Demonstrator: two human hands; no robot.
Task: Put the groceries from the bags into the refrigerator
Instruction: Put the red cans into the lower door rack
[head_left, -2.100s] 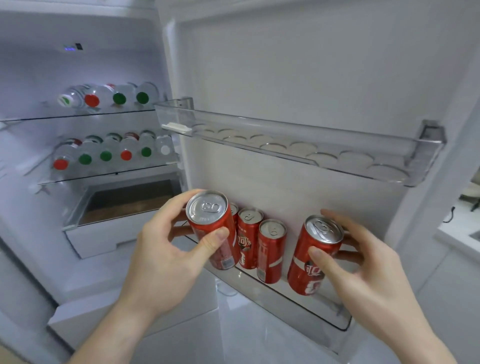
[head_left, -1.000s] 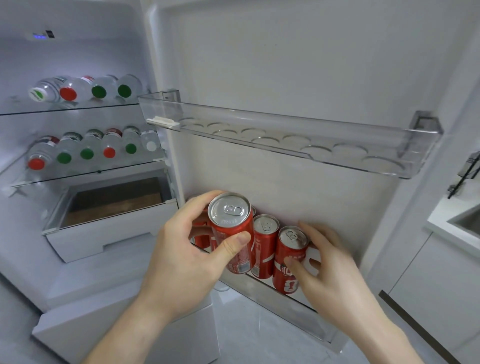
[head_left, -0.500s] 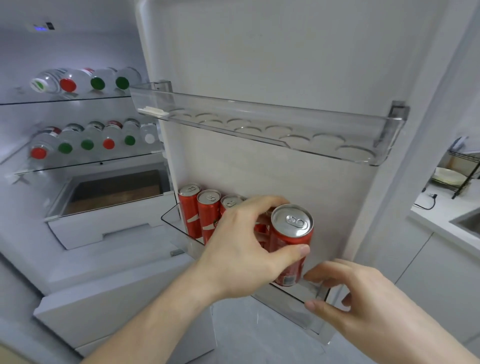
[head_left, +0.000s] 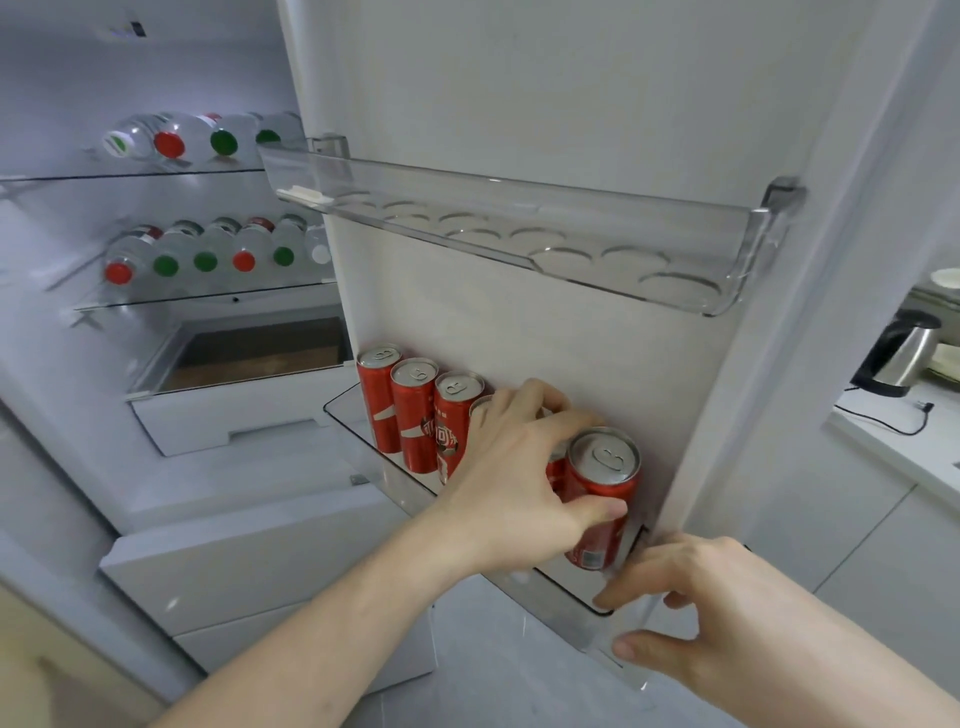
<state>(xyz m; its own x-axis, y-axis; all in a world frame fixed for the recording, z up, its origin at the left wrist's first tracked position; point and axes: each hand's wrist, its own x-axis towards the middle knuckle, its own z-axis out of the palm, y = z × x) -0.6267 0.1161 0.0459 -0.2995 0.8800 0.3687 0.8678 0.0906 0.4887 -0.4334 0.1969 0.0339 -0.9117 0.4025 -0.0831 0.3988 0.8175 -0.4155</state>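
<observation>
My left hand (head_left: 519, 467) grips a red soda can (head_left: 600, 493) at the right end of the lower door bin (head_left: 363, 431) of the open refrigerator. The can stands upright in the bin, beside a row of several more red cans (head_left: 415, 410) to its left. My right hand (head_left: 701, 608) holds the bin's right front corner, thumb underneath and fingers curled over the clear rim. The hand hides part of the row behind it.
A clear upper door bin (head_left: 519, 234) with round recesses hangs above the cans. Water bottles (head_left: 208, 249) lie on two glass shelves inside, over a half-open white drawer (head_left: 234, 405). A steel kettle (head_left: 898, 353) stands on the counter at right.
My left hand carried its can from the left end of the row to the right end and lowered it into the bin. My right hand let go of its can and took the bin's corner.
</observation>
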